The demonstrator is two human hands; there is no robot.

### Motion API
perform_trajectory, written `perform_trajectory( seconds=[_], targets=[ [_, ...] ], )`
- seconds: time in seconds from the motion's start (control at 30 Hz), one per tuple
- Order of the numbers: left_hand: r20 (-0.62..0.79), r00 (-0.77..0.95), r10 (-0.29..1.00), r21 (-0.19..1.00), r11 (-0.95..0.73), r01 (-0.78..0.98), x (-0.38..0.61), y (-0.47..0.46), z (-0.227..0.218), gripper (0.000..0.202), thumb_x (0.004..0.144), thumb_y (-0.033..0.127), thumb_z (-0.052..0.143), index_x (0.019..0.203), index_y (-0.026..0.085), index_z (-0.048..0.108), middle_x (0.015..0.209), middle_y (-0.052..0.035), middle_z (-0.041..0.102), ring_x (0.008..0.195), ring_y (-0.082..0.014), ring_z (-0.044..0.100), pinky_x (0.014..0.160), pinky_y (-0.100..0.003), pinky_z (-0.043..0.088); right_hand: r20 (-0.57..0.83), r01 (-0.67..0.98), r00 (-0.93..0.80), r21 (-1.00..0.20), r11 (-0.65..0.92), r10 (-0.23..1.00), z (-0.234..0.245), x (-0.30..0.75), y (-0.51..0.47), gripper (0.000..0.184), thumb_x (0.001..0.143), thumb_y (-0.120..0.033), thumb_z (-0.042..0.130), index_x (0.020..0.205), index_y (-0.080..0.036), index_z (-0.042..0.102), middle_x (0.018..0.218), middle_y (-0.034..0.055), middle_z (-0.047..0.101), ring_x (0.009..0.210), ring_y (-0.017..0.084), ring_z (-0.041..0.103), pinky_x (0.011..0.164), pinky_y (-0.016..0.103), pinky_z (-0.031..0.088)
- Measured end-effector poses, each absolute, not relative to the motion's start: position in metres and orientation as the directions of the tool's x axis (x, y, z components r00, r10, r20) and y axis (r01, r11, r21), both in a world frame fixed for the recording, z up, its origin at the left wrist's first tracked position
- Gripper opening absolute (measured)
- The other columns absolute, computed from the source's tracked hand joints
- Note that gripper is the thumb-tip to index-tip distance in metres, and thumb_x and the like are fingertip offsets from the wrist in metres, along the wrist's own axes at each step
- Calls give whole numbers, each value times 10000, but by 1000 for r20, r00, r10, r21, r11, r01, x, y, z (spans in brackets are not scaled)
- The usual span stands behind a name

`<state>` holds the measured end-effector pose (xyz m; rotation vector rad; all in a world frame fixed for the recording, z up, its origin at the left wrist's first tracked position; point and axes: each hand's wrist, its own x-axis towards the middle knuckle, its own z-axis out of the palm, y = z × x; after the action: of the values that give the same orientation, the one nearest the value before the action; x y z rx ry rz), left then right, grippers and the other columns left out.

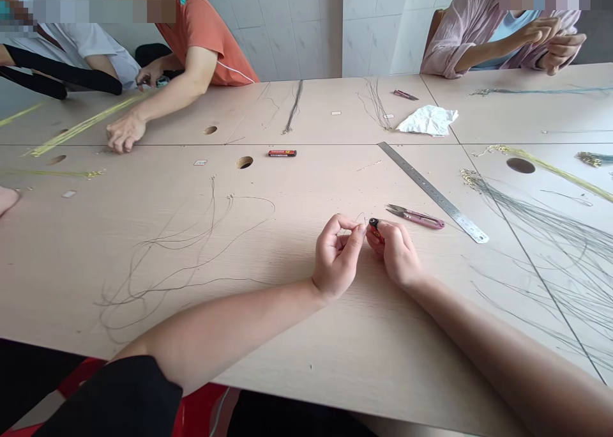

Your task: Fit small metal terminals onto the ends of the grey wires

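Note:
My left hand point(338, 255) rests on the pale wooden table point(297, 335) with its fingers pinched on a thin cord end point(359, 218) that loops up between the two hands. My right hand point(395, 252) is closed around a small red and black lighter point(374, 227), its top showing just beside my left fingertips. The two hands nearly touch. Loose thin cords point(182, 258) trail over the table to the left of my left hand.
Pink thread snips point(416, 216) and a steel ruler point(431, 190) lie just beyond my right hand. A second red lighter point(282, 153), crumpled paper point(428, 120), bundles of cords point(550, 232) at right, and table holes point(244, 162) lie around. Other people work at the far side.

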<state>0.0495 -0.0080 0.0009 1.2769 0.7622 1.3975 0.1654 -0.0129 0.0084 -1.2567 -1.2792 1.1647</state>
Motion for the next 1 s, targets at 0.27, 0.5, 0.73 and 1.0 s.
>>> perform_trajectory(
  seconds=[0.27, 0.5, 0.73, 1.0],
  targets=[
    [301, 120, 946, 927, -261, -270, 49, -8, 1, 263, 859, 366, 618, 744, 184, 467, 607, 72, 416, 405, -15, 281, 366, -174, 205, 16, 104, -21, -994, 18, 1000, 10, 165, -13, 296, 820, -338, 344, 558, -233, 255, 523, -37, 270, 515, 123, 253, 510, 294, 229],
    [292, 118, 949, 930, -253, -268, 49, -8, 1, 269, 855, 382, 623, 747, 185, 474, 608, 68, 445, 409, -20, 291, 373, -177, 235, 6, 105, -29, -994, 9, 1000, 14, 166, -15, 313, 830, -364, 330, 553, -233, 266, 518, -37, 273, 516, 124, 265, 522, 298, 251],
    [294, 125, 948, 932, -256, -257, 49, -7, -1, 263, 859, 377, 618, 751, 185, 476, 626, 64, 467, 409, -17, 306, 377, -172, 255, 14, 118, -31, -993, 18, 999, 12, 165, -14, 311, 828, -364, 335, 558, -230, 258, 511, -42, 275, 512, 114, 258, 518, 292, 246],
    [299, 127, 946, 931, -260, -256, 49, -7, 0, 258, 860, 367, 619, 743, 185, 479, 603, 69, 437, 411, -21, 296, 375, -176, 238, 6, 89, -12, -996, 7, 1000, 12, 165, -14, 327, 845, -362, 344, 553, -228, 282, 516, -35, 286, 504, 115, 279, 490, 280, 263]
  ],
)
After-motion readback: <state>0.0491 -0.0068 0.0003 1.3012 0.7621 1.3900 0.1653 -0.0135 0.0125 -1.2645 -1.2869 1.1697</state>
